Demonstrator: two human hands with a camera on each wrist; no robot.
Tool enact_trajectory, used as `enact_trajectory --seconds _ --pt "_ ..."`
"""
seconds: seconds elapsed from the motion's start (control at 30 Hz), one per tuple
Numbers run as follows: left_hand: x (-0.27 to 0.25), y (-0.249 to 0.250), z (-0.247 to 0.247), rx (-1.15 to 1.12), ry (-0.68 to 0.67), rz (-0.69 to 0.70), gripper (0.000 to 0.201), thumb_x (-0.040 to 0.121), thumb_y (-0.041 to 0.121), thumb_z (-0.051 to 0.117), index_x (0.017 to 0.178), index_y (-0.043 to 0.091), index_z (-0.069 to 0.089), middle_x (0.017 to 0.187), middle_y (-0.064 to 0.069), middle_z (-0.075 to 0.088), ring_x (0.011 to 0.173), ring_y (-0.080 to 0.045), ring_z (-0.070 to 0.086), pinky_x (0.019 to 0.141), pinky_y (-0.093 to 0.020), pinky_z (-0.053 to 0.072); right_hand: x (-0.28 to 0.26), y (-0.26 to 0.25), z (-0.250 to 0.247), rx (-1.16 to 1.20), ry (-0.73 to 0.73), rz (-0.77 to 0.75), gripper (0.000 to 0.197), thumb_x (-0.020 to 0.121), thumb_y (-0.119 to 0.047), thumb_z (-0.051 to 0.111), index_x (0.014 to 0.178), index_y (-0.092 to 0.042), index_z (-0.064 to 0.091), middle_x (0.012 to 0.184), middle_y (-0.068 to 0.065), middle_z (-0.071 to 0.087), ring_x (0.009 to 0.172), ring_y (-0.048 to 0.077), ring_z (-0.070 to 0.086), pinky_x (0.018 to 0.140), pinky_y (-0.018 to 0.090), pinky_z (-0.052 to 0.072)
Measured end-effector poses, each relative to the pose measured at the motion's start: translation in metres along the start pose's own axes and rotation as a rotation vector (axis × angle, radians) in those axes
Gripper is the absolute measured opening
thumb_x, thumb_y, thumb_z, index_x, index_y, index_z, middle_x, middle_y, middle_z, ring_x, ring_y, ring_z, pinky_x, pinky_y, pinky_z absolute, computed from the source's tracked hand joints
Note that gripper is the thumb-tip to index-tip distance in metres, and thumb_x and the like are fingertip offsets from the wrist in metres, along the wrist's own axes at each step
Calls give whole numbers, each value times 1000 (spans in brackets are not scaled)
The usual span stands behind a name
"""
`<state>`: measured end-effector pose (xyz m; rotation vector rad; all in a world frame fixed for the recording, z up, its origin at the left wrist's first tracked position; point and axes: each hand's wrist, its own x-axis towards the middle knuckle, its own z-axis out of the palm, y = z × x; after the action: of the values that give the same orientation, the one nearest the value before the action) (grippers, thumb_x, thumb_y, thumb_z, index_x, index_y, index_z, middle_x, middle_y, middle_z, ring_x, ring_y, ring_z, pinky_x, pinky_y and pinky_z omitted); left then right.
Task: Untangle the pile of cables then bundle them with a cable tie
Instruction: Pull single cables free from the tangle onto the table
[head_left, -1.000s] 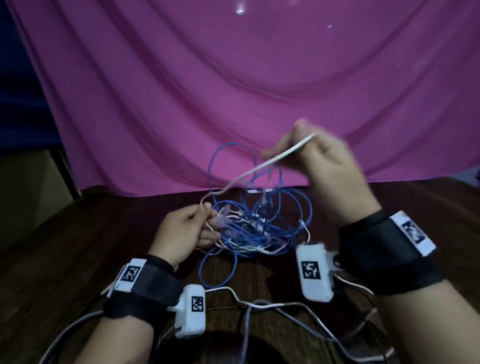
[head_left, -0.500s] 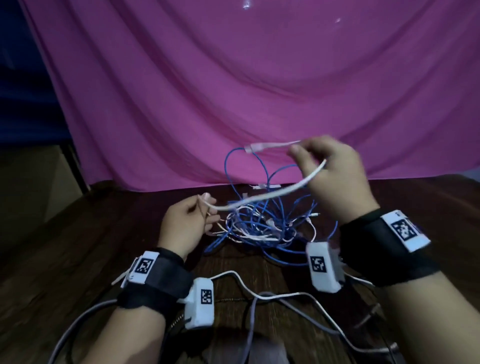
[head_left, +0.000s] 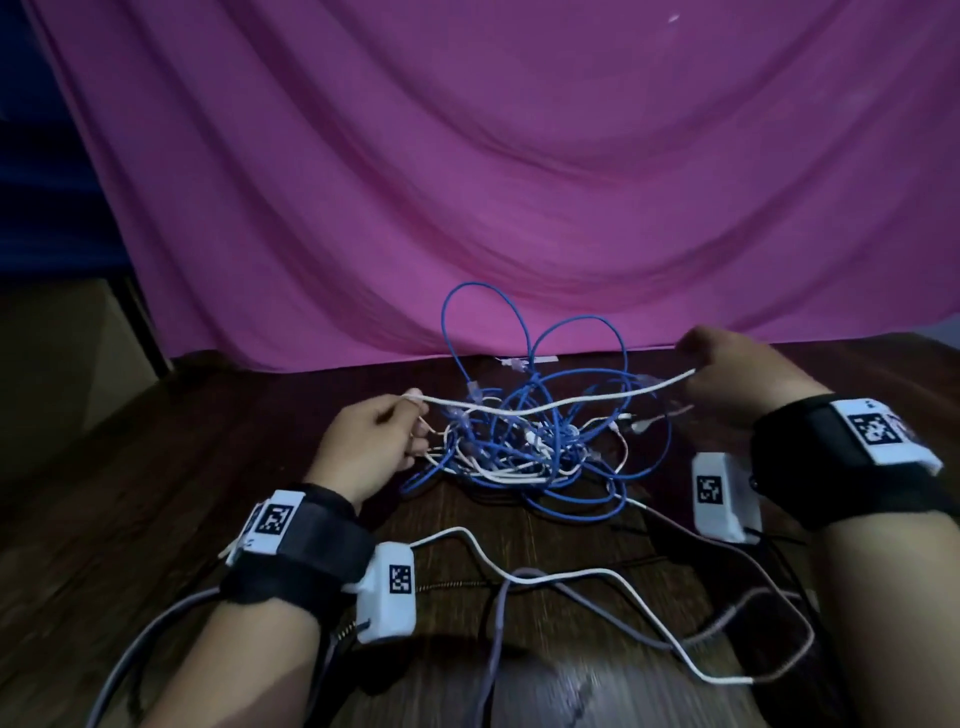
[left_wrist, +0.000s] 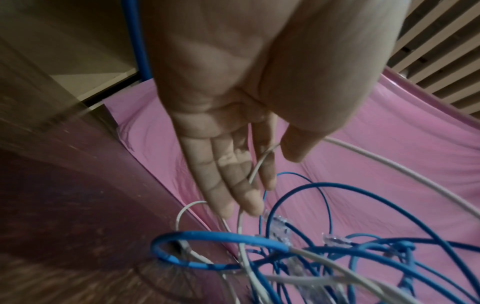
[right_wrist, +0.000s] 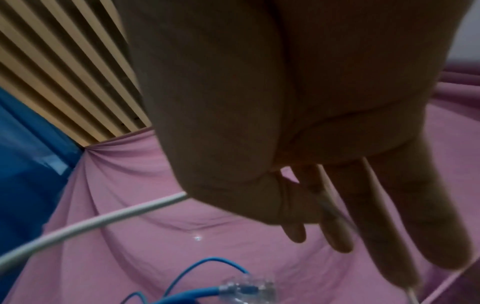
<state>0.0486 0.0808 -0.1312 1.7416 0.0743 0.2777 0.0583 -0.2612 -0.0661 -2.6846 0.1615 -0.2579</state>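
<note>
A tangled pile of blue and white cables (head_left: 530, 441) lies on the dark wooden table (head_left: 156, 493), with blue loops standing up at its back. One white cable (head_left: 561, 402) stretches over the pile between my hands. My left hand (head_left: 413, 410) pinches its left end at the pile's left side; thumb and forefinger hold it in the left wrist view (left_wrist: 278, 156). My right hand (head_left: 693, 371) pinches the other end at the right of the pile, where the white cable (right_wrist: 103, 222) runs under the thumb. Clear plugs (left_wrist: 335, 240) show among the blue cables.
A pink cloth (head_left: 519, 182) hangs behind the table. A small white strip (head_left: 527, 360) lies at the table's back edge. White and grey camera leads (head_left: 571, 577) trail across the near table. A wooden cabinet (head_left: 62, 338) stands at the left.
My right hand has dropped lower and moved right, drawing the white cable out nearly straight across the pile. The left hand keeps its pinch beside the pile.
</note>
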Motion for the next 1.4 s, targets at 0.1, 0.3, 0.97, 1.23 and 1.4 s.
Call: enact_trajectory --seconds 0.1,0.3,0.97,1.23,1.4 --pt "0 -1 -2 13 -5 -1 38 107 40 46 94 15 71 77 -1 70 66 -13 68 67 -28 55 1 0 2 -57 -75 2 35 84 -31 74 112 -15 61 112 16 71 100 30 68 80 32 47" --pt "5 -2 -5 -12 10 -15 45 105 46 45 90 11 70 70 0 67 59 -13 62 65 -31 56 -13 -25 -8 3 89 -191 11 85 -20 59 81 -28 65 83 -2 70 87 25 65 73 26 39" --pt "-2 -9 -10 679 -570 -30 39 92 36 73 54 43 71 45 26 56 40 13 49 42 -3 34 -23 -41 74 -27 -282 -336 27 95 -33 63 73 -17 66 70 -6 63 81 16 63 72 22 41" --pt "-2 -11 -13 760 -610 -44 42 87 38 79 56 18 59 51 10 44 51 -7 39 52 -20 33 -22 -54 94 73 -391 -267 39 99 -38 59 76 -8 67 82 12 68 81 26 63 74 32 50" --pt "-3 -9 -10 679 -634 18 28 90 26 78 64 20 67 47 14 49 47 2 39 56 -17 34 -21 -57 105 296 -401 -97 38 105 -28 51 95 1 73 88 20 60 90 23 55 91 37 51"
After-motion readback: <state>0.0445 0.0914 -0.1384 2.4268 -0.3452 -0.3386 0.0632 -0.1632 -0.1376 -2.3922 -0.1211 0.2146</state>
